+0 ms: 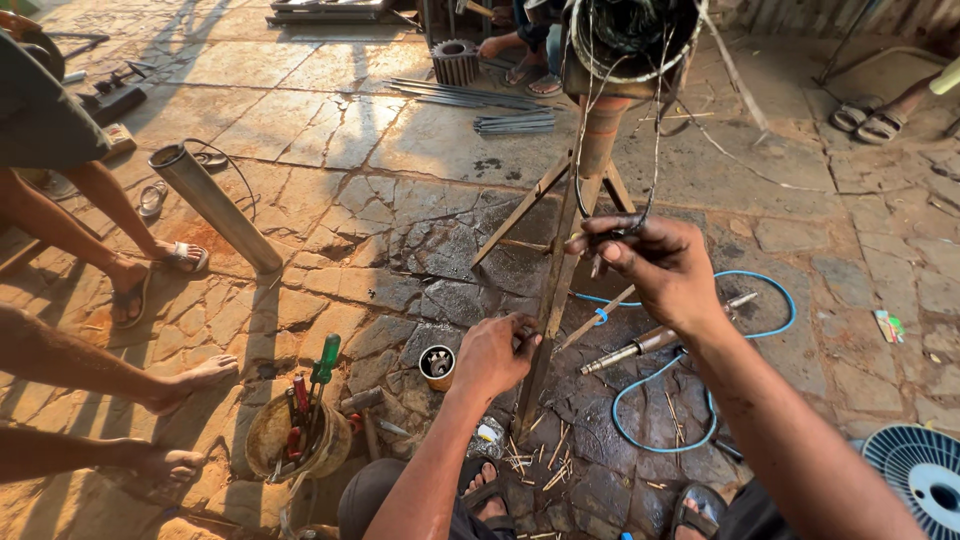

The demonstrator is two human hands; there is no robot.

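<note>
My right hand (655, 265) is raised in front of a tripod stand (560, 250) and pinches a thin wire (655, 150) that hangs from a round motor housing (632, 35) full of dark windings at the top of the stand. My left hand (492, 352) is lower, closed around one slanting leg of the stand near its foot. Loose wire strands dangle from the housing around the orange post (602, 135).
Small tin cup (437, 364) beside my left hand. A bowl of screwdrivers (298, 432) lies to the left. A metal pipe (215, 205), a blue hose (700, 380), a metal shaft (650, 343), wood slivers and a fan guard (925, 475) lie on cracked stone. Other people's legs stand at left.
</note>
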